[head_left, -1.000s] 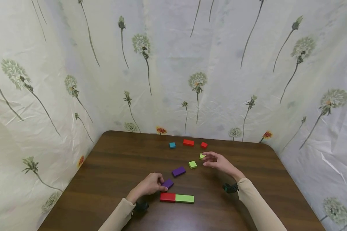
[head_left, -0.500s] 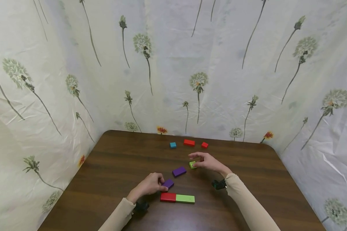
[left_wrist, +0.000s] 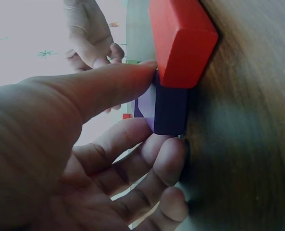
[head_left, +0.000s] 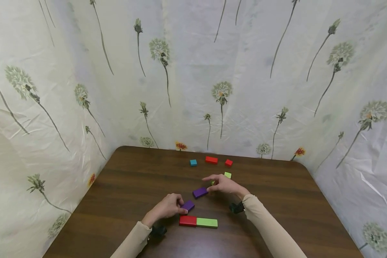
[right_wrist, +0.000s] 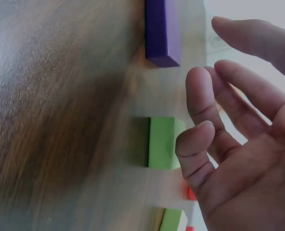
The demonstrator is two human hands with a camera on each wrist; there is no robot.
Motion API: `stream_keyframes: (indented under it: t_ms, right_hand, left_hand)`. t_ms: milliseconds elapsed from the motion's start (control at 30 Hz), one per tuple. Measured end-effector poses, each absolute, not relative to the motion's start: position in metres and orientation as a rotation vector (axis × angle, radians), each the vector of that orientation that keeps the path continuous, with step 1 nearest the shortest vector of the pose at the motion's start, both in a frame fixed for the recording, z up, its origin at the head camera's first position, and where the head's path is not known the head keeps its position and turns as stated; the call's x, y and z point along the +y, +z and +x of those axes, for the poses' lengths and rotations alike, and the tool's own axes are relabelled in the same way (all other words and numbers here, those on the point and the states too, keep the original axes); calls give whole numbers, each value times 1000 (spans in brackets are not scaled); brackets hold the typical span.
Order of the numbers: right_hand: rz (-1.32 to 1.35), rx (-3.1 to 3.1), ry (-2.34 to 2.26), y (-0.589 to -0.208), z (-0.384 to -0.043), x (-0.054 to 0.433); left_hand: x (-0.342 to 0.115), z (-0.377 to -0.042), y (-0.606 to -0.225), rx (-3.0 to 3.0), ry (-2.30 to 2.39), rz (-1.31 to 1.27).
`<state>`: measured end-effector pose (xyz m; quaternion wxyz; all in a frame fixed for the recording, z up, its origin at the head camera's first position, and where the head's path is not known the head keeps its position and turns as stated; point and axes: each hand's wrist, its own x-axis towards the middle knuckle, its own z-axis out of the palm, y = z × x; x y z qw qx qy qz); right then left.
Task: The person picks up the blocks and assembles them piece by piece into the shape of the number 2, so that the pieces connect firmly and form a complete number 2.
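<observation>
On the wooden table, my left hand (head_left: 166,207) pinches a small purple block (head_left: 188,205) between thumb and fingers. In the left wrist view the held purple block (left_wrist: 170,110) lies right beside a red block (left_wrist: 188,43). Just in front of it, the red block (head_left: 188,221) stands end to end with a long lime-green block (head_left: 207,223). My right hand (head_left: 225,185) hovers with loosely bent fingers and holds nothing. It is nearest a second purple block (head_left: 199,193) and partly covers a small green block (head_left: 213,183); the right wrist view shows that green block (right_wrist: 162,143) apart from the fingers.
Another small green block (head_left: 227,175) lies behind the right hand. Farther back sit a blue block (head_left: 193,162), a long red block (head_left: 211,159) and a small red block (head_left: 228,162). A flower-patterned curtain (head_left: 187,79) hangs behind the table (head_left: 142,172).
My right hand has moved left and nearer, from the far green block past the closer one towards the second purple block. The left hand has stayed on its purple block.
</observation>
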<state>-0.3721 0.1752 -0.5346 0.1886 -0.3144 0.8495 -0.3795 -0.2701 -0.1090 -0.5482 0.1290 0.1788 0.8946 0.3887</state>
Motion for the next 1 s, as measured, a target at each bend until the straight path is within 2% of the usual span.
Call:
stream_keyframes:
  t_ms: [667, 1000]
  right_hand:
    - [-1004, 2427, -942, -548, -369, 158]
    - [-952, 2502, -937, -550, -368, 162]
  left_hand:
    - [-108, -269, -546, 2595, 1155, 525]
    - [-109, -269, -547, 2615, 1133, 530]
